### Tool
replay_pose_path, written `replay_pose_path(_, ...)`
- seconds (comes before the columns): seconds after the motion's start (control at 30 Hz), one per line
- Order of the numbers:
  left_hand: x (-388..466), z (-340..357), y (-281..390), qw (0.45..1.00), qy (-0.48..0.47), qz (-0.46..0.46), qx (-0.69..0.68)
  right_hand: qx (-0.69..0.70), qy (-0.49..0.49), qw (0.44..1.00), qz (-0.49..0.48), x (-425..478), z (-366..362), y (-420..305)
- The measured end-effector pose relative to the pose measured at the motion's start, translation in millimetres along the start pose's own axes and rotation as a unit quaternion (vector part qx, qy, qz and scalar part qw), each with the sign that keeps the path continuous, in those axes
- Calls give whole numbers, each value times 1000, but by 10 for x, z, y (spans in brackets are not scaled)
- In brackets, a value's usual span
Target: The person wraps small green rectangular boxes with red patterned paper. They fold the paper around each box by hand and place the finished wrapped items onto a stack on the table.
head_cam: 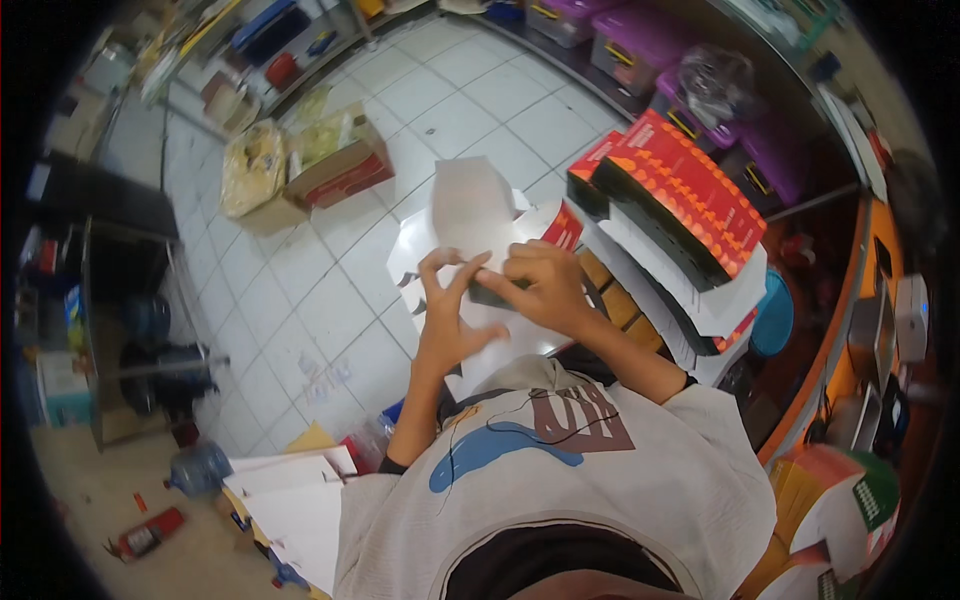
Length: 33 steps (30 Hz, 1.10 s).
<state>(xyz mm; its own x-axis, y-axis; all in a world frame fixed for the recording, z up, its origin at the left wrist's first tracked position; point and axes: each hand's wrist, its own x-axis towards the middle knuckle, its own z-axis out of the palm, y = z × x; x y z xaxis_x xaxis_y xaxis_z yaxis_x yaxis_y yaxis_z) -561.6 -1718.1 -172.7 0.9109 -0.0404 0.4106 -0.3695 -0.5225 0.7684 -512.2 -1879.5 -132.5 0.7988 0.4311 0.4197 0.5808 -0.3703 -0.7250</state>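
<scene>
A partly folded cardboard box (472,199), pale on its inner side, lies before me at lap height. My left hand (454,307) is at its near edge, thumb spread apart and fingertips meeting those of the other hand. My right hand (544,285) has its fingers curled, with thumb and forefinger at the same edge. Whether either hand pinches the card is too blurred to tell. A red printed flap (562,226) sticks out beyond my right hand. More white card lies beneath the box.
Stacked red printed boxes (686,187) stand at the right, by a blue round stool or lid (772,313). Open cartons (341,161) sit on the tiled floor. White card sheets (292,510) lie at lower left, near a water jug (199,469) and a fire extinguisher (150,534).
</scene>
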Motion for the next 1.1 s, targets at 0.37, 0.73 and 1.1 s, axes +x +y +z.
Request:
replay_pose_path(0.37, 378, -293, -107, 895, -66, -150, -416, 37, -136, 986, 88, -342, -1326, 1)
replay_pose_path(0.73, 1772, 1852, 997, 918, -286, 192, -197, 101, 522, 826, 186, -2197, -2033, 451)
replay_pose_path(1.1, 1698, 3662, 893, 865, -312, 341, 198, -3, 491, 805, 332, -2558, -1640, 1632)
